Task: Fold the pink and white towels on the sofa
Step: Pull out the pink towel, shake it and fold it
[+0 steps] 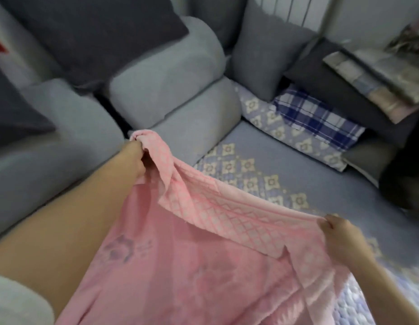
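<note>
Pink towel [180, 273] cloth is being held nearest the lens, filling the view from six o'clock toward the centre, its patterned top edge being stretched between both hands above the sofa [180, 127]. At ten o'clock of the towel, one corner is being pinched in the curled fingers of the left hand [133, 158]; at four o'clock, the opposite corner is being gripped by the right hand [339, 235]. The edge is judged to be kept taut so that the halves can be matched for a fold, which is not yet seen completed. No white towel is being shown clearly. A floral cover [297, 170] is being draped over the seat at three o'clock, with a checked pillow [318, 118] and stacked folded fabrics [368, 78] at one o'clock, well apart from the hands.
</note>
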{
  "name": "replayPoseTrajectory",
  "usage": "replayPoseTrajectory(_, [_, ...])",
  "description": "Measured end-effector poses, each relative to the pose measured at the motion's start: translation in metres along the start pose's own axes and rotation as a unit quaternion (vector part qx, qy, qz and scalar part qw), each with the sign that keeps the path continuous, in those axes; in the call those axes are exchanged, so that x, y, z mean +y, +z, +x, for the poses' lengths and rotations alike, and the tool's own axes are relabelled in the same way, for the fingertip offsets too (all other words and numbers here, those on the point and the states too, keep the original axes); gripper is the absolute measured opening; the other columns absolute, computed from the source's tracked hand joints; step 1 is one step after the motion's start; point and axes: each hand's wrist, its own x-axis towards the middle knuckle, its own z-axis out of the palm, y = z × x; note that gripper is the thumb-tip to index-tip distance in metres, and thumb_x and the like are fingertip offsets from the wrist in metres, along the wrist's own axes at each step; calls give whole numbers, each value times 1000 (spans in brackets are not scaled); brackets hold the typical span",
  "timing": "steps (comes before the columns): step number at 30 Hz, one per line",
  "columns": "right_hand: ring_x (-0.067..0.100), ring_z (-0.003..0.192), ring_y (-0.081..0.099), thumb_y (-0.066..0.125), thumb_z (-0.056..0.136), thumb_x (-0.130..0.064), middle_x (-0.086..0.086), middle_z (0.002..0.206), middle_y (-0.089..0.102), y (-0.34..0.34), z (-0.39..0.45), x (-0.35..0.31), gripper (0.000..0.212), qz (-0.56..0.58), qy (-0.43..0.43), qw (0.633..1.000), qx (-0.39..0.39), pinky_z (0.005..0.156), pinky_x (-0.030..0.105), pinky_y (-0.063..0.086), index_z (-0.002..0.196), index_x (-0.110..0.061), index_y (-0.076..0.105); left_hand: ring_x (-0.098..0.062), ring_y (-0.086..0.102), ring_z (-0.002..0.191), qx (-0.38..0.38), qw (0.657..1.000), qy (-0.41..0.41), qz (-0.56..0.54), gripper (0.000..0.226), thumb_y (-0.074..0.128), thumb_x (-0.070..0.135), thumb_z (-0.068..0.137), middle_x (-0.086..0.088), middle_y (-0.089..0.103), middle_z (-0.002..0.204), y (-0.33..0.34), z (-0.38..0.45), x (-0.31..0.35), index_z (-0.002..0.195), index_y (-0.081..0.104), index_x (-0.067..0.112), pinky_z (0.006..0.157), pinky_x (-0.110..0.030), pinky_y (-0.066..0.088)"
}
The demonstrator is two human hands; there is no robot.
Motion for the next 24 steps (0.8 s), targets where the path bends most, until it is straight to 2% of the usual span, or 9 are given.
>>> replayPoseTrajectory(2, [43,100,63,53,102,-25,23,104,71,-9,47,24,23,2,43,998,43,74,38,41,91,-13,70,-11,52,63,13,993,20,-112,43,31,23,108,11,61,52,44,37,15,73,11,40,42,-14,45])
replayPoseTrajectory(4, [46,99,63,56,100,-27,23,104,72,-14,106,46,23,17,67,994,84,77,41,46,96,-13,74,-17,53,69,12,994,23,-109,38,40,17,107,8,57,37,102,68,46,70,45,18,51,-18,50])
replayPoseTrajectory(6, [44,91,63,58,98,-30,20,91,70,-8,172,70,24,51,100,987,114,76,41,49,92,-13,73,-20,59,68,-3,981,62,-183,22,44,16,105,4,63,46,169,111,63,94,61,7,56,-25,55])
replayPoseTrajectory(8, [39,84,62,61,94,-30,15,82,67,9,242,97,23,79,135,979,128,75,40,51,89,-10,72,-20,61,70,-43,973,93,-206,48,45,31,100,-3,70,76,236,156,45,142,48,6,62,-31,56])
replayPoseTrajectory(10, [42,90,63,59,90,-21,23,92,69,36,303,121,19,74,161,978,112,78,41,51,96,-6,70,-22,59,108,-30,983,180,14,72,51,39,91,-13,59,135,294,185,-14,156,31,14,95,-44,53])
replayPoseTrajectory(12, [47,107,59,56,91,-14,32,115,64,73,342,145,28,51,179,980,75,88,43,48,116,-4,65,-30,31,146,-26,902,297,313,76,60,26,91,-16,24,163,338,206,-106,159,25,22,119,-46,30])
replayPoseTrajectory(14, [49,122,49,56,95,-14,35,132,53,113,356,167,43,21,139,988,58,102,49,42,136,0,53,-34,2,154,-82,827,261,492,79,58,32,94,-15,1,168,361,202,-198,160,14,30,125,-45,13])
replayPoseTrajectory(20, [49,126,45,58,84,-40,28,138,48,205,279,240,69,-128,-116,985,16,104,58,37,143,-7,50,-33,-9,154,-125,726,157,658,75,47,45,97,-7,-3,169,371,228,-295,160,8,36,125,-49,8])
replayPoseTrajectory(24, [45,130,41,87,70,-43,24,140,45,205,255,302,87,-112,132,985,-18,106,52,33,140,-9,47,-24,7,155,-188,649,159,720,71,47,42,98,-3,14,167,380,268,-286,160,15,30,124,-44,12])
